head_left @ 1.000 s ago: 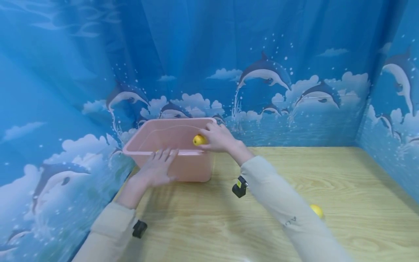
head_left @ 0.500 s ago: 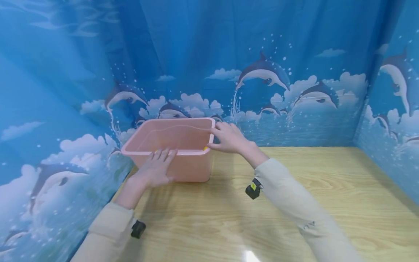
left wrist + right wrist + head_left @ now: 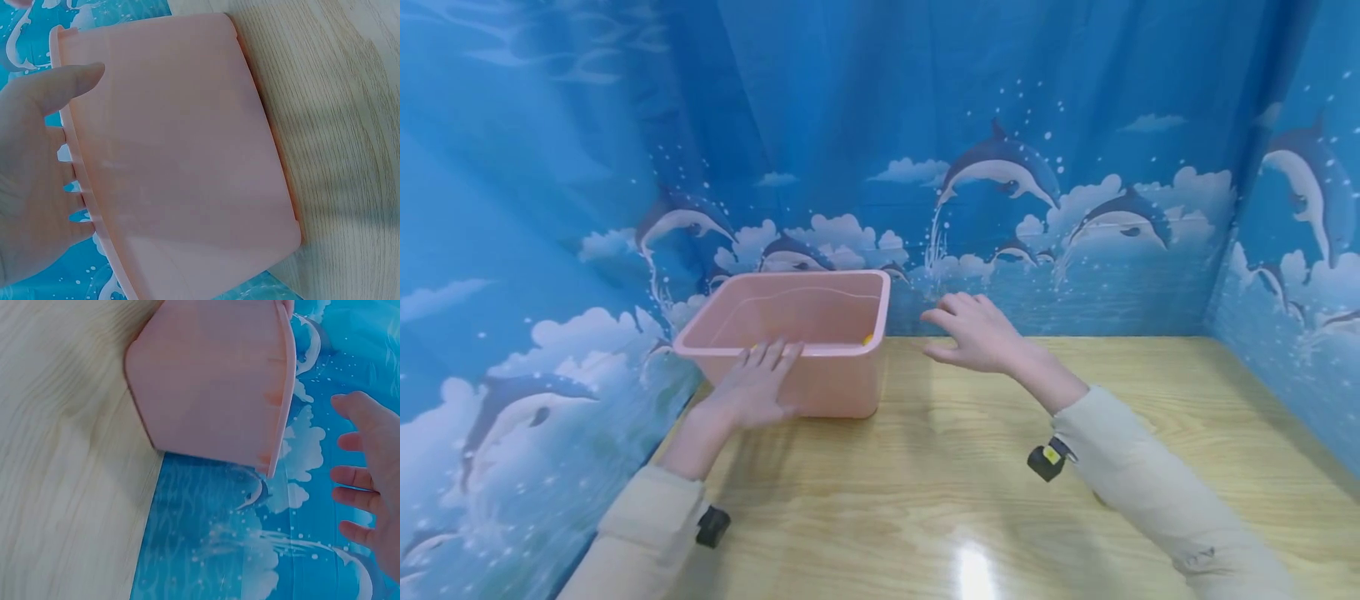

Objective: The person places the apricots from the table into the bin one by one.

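Observation:
A pink plastic bin [image 3: 820, 387] stands at the left of the table. My left hand [image 3: 752, 387] rests at its near rim, fingers over the edge and thumb [image 3: 84, 80] on the outer side in the left wrist view. Bits of yellow show inside: one yellow piece [image 3: 868, 340] by the right corner, another beside my left fingertips. The bin's wall hides most of them. To the right of the bin, my right hand [image 3: 973, 333] is in the air with fingers spread and nothing in it. The right wrist view shows it apart from the bin's side [image 3: 206, 381].
Blue dolphin-print curtains [image 3: 850, 150] enclose the back and both sides of the wood-grain table [image 3: 925, 483]. Each sleeve carries a small black wrist camera [image 3: 1047, 460]. The right sleeve [image 3: 1165, 492] covers part of the table's right side.
My right hand let go of the yellow lemon at the bin's right corner and moved right, away from it. My left hand stayed at the rim. The sleeve now covers the lemon on the table.

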Demonstrator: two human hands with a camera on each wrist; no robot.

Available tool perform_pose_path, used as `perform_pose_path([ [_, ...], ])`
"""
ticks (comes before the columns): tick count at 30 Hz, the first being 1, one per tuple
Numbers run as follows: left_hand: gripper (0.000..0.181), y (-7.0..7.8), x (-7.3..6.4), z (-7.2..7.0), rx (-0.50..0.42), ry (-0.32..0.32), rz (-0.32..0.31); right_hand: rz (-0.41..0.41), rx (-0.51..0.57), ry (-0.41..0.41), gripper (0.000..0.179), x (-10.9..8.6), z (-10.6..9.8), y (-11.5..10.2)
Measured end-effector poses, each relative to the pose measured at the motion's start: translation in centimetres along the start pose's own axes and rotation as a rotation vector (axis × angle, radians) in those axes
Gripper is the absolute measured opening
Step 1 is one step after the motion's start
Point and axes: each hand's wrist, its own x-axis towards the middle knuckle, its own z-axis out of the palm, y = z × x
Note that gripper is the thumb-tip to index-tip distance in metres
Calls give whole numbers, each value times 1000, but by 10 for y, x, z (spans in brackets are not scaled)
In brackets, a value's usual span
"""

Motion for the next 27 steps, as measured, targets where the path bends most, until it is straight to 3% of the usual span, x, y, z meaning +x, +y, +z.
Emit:
perform_pose_path([
  [9,89,-1,0,0,-4,0,9,-21,-38,-4,48,-45,0,17],
  [27,89,0,0,1,-6,10,-6,11,-132,-6,60,-132,12,47],
])
